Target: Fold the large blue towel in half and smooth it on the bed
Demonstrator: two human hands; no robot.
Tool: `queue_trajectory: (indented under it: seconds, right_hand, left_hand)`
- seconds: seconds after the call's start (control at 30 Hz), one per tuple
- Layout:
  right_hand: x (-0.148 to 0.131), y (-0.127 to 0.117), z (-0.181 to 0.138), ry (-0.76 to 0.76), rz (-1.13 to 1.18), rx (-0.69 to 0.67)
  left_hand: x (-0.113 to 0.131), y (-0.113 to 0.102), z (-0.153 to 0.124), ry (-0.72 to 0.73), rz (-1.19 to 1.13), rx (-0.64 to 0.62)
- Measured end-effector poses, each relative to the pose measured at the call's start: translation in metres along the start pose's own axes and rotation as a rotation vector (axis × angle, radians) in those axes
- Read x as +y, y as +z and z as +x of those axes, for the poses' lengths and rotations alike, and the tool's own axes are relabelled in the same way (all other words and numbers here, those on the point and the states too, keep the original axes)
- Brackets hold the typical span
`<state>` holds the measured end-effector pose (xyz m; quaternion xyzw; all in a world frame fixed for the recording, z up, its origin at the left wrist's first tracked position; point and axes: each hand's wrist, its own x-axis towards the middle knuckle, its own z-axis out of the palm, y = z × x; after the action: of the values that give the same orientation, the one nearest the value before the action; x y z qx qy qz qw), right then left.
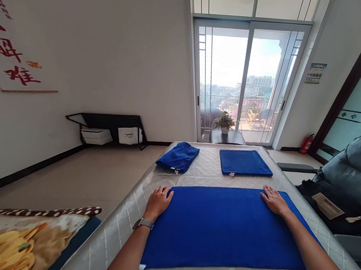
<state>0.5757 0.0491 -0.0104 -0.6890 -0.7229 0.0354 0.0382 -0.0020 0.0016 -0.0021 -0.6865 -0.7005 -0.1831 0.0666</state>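
A blue towel [222, 229] lies spread flat across the quilted mattress [120, 214] in front of me. On its far left corner rests my left hand [158, 201], fingers bent over the edge and a watch on the wrist. My right hand [273, 199] lies on the cloth near the far right corner, fingers stretched out and apart. Beyond the spread towel are two more blue cloths: a loosely folded one [178, 156] at left and a neatly folded flat one [245, 162] at right, each with a white tag showing.
A grey armchair [354, 170] with dark clothing and a cardboard piece [328, 205] stands at the right. At lower left lies a patterned blanket [57, 233] with a yellow cloth [3, 249]. A potted plant [225, 122] stands on a chair before the glass sliding door.
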Motion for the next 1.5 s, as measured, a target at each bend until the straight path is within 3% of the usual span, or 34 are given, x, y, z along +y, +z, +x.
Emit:
queue_trajectory:
  seconds: [0.5,0.9,1.13,1.23,1.3,1.4,1.5]
  right_hand:
    - [0.048,0.002,0.0,0.085,0.027,0.032]
    - [0.047,0.003,-0.001,0.085,0.016,0.03]
    - [0.039,-0.009,-0.009,0.144,-0.007,0.054]
    - [0.013,-0.016,-0.013,0.162,-0.066,0.147]
    - [-0.021,-0.019,-0.015,0.143,-0.092,0.181]
    - [-0.095,-0.023,-0.022,0.104,-0.098,0.2]
    - [-0.184,-0.028,-0.039,-0.035,-0.031,0.149]
  left_hand:
    - [-0.001,0.001,0.0,-0.008,-0.003,-0.011]
    - [0.0,0.001,0.0,0.007,0.043,-0.003]
    - [0.004,-0.004,-0.002,-0.004,0.039,0.0]
    - [0.005,-0.004,-0.002,-0.007,0.023,0.004]
    - [0.005,-0.004,-0.002,-0.014,0.018,0.003]
    - [0.005,-0.005,-0.002,-0.02,0.019,0.004]
    - [0.006,-0.007,-0.003,-0.017,0.021,0.005]
